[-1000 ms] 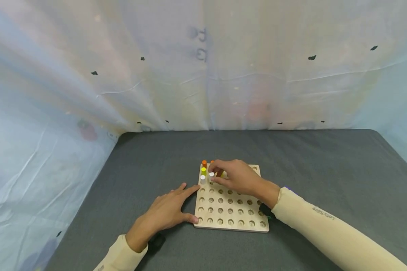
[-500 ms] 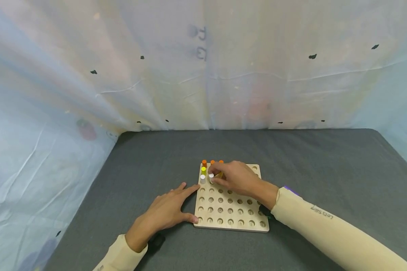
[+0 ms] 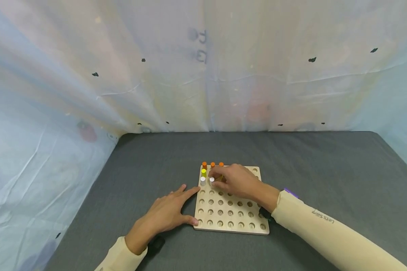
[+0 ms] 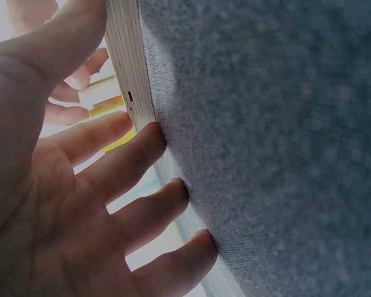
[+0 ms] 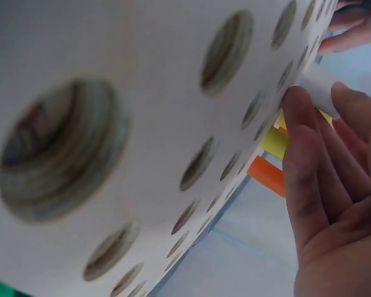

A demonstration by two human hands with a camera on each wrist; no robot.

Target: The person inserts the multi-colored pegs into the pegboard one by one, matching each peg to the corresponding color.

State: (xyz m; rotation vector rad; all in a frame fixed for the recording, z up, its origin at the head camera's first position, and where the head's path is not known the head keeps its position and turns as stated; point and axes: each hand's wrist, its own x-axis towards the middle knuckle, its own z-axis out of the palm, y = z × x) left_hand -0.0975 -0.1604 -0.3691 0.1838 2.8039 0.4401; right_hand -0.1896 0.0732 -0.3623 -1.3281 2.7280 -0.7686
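Right hand (image 3: 236,181) tight round white peg (image 3: 211,180), left hand (image 3: 166,210) wide against board (image 3: 225,207).

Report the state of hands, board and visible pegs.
Pale wooden square board: lying flat, partly filled.
Orange cylindrical pegs: three visible, upright.
Yellow cylindrical pegs: leftmost upright, rest partly hidden.
Leftmost white cylindrical peg: upright.
Second white cylindrical peg: pinched, seating unclear.
Left hand: fingers spread, touching the board.
Right hand: pinching the second white peg.

All views share the board (image 3: 215,207), wrist views closest.

A wooden pegboard (image 3: 225,218) lies on a grey table (image 3: 312,162).
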